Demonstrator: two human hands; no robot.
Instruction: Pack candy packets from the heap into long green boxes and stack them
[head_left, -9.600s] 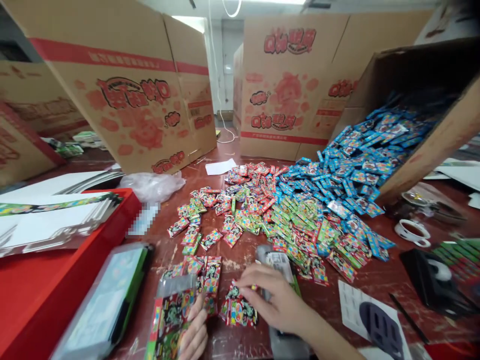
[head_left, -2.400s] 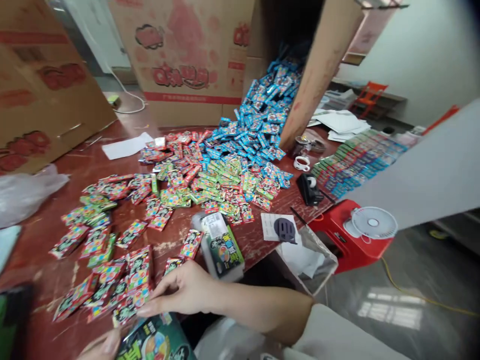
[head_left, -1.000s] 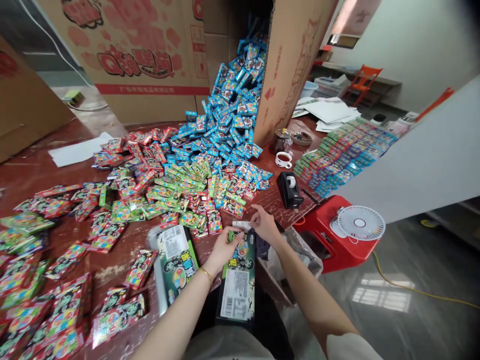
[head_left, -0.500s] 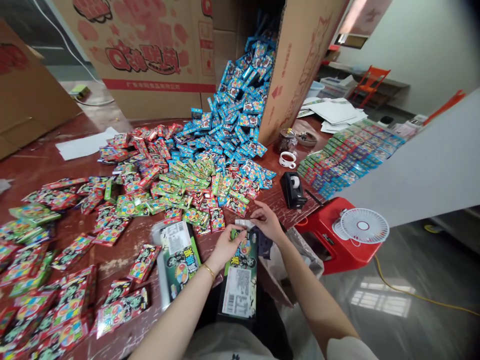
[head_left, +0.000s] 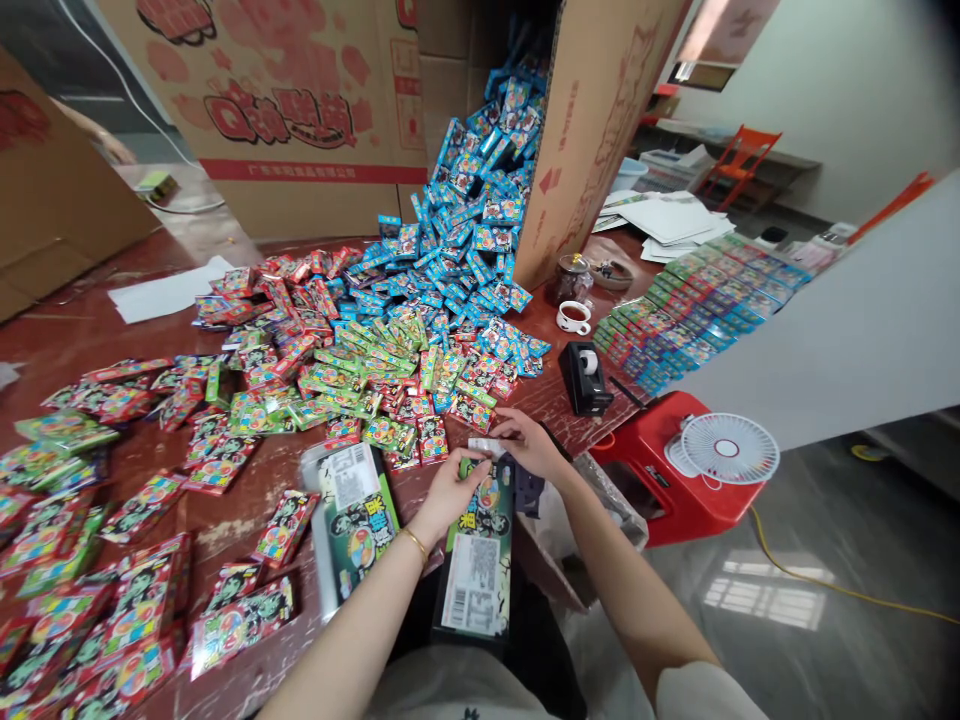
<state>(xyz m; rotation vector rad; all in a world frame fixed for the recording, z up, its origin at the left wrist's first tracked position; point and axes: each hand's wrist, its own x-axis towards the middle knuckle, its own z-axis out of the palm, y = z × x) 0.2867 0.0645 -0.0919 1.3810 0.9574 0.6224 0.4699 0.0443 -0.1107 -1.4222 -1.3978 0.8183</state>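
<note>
Fingers of my left hand (head_left: 452, 492) grip the dark green package (head_left: 477, 565) at its far end; its long axis runs nearward from them. My right hand (head_left: 531, 448), just right of that end, pinches a pale strip (head_left: 483, 445).

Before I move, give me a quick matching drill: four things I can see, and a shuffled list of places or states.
1. Left hand
2. White fan
3. Tape dispenser
4. Cup

A. Black, with a white roll in it
B. Has dark liquid inside
C. At the far end of the dark green box
D. On the red stool

Pairs: 1-C, 2-D, 3-A, 4-B.
</note>
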